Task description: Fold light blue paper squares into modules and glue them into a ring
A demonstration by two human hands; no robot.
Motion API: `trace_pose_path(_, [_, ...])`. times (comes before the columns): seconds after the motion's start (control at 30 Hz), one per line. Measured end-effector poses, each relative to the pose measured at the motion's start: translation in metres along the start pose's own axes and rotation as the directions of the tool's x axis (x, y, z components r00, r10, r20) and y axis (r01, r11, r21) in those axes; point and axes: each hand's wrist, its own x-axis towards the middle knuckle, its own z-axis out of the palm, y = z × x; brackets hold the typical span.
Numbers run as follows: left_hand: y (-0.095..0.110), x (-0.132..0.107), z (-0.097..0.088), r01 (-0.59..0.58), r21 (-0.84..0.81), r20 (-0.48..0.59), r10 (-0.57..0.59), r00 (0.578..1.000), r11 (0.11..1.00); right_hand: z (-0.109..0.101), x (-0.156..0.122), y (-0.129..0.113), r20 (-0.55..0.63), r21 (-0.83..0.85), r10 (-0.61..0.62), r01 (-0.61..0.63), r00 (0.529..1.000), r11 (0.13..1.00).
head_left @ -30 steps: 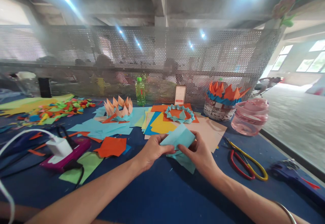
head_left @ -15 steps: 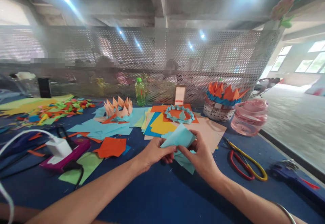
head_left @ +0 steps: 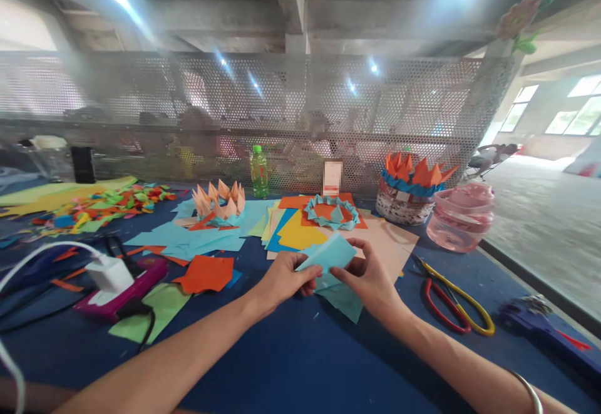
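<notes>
Between my two hands is a light blue sheet of paper (head_left: 331, 255), folded and held tilted above the table. My left hand (head_left: 293, 275) pinches its left end, thumb on top. My right hand (head_left: 365, 271) grips the right end between thumb and fingers. Below them, more light blue paper (head_left: 345, 301) lies on the table. Just behind stands a ring of folded light blue paper (head_left: 332, 212) on orange sheets. A pile of coloured paper with a yellow sheet (head_left: 300, 231) is beyond my left hand. A peach and blue folded paper crown (head_left: 219, 204) sits farther left.
At right lie red-and-yellow-handled scissors (head_left: 453, 298), a blue tool (head_left: 549, 332) and a pink jug (head_left: 462, 217). An orange-and-blue crown (head_left: 413, 176) tops a round container. A purple power strip (head_left: 119, 289) with cables is at left. A green bottle (head_left: 258, 173) stands by the mesh screen (head_left: 282, 101).
The light blue paper has tipped and dropped slightly, showing a narrower face. My right thumb has shifted a little along its edge. Both hands still hold it.
</notes>
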Motion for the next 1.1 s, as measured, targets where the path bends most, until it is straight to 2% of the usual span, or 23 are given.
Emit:
trace_pose_path(0.2, [0.003,0.001,-0.003,-0.003,-0.008,-0.034,0.003,0.999,1.0,-0.005,0.003,-0.003,-0.025,-0.014,-0.03,0.03,0.999,0.999])
trace_pose_path(0.37, [0.007,-0.002,-0.001,0.002,-0.035,-0.055,-0.003,0.999,0.999,0.0,0.0,-0.005,-0.023,0.08,-0.017,0.019,1.0,0.997])
trace_pose_path(0.53, [0.007,-0.008,0.004,-0.042,-0.063,0.016,0.043,0.999,0.997,0.009,-0.006,-0.006,0.05,0.212,0.03,-0.04,0.998,0.977])
trace_pose_path(0.7, [0.005,-0.008,0.006,-0.025,-0.053,0.036,0.027,0.999,0.998,0.007,-0.005,-0.002,0.036,0.157,0.014,-0.02,0.999,0.987])
trace_pose_path(0.9, [0.0,-0.002,0.003,-0.01,-0.009,-0.04,0.01,0.999,1.0,0.001,-0.001,-0.001,0.029,0.144,0.047,-0.051,0.998,0.988])
trace_pose_path(1.1, [-0.004,0.0,0.004,-0.043,-0.011,-0.016,0.042,0.999,0.999,0.0,-0.001,-0.004,0.02,0.144,0.049,-0.052,0.999,0.988])
